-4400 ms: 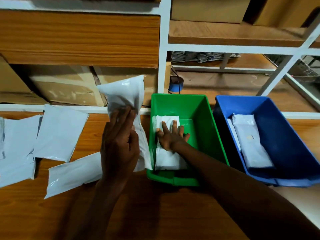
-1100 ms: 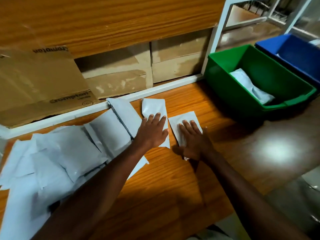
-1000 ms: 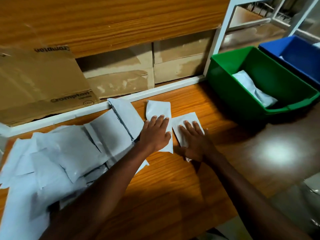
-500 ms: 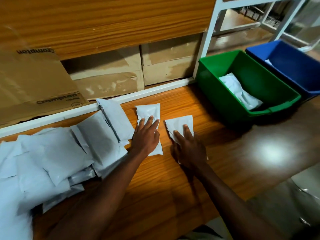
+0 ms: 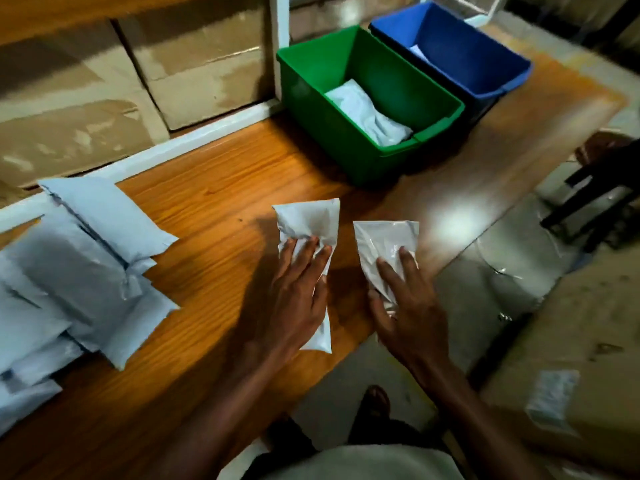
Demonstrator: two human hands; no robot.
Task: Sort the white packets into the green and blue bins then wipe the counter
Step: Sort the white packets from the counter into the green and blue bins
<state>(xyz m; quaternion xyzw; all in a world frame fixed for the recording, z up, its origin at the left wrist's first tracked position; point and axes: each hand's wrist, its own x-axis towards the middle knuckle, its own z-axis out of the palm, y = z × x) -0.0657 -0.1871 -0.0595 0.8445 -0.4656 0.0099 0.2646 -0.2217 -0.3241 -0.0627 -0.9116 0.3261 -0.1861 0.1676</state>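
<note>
A: Status: left hand [image 5: 294,299] grips 1 white packet [image 5: 308,220], fingers on top, thumb hidden beneath. Right hand [image 5: 405,306] pinches a 2nd packet [image 5: 384,244] by its near end. Both packets look lifted off the desk [image 5: 214,188], near its front edge.

B: Bins?

A: Green bin [image 5: 311,109] holds 1 packet, blue bin [image 5: 491,64] just behind it. A heap of unsorted packets [image 5: 86,265] sits on the desk's left.

B: Risks?

A: Right packet hangs past the desk edge on a light pinch; slick film could slip to the floor. With 2 in hand, easy to drop each in the wrong bin. The heap may slide if bumped.
</note>
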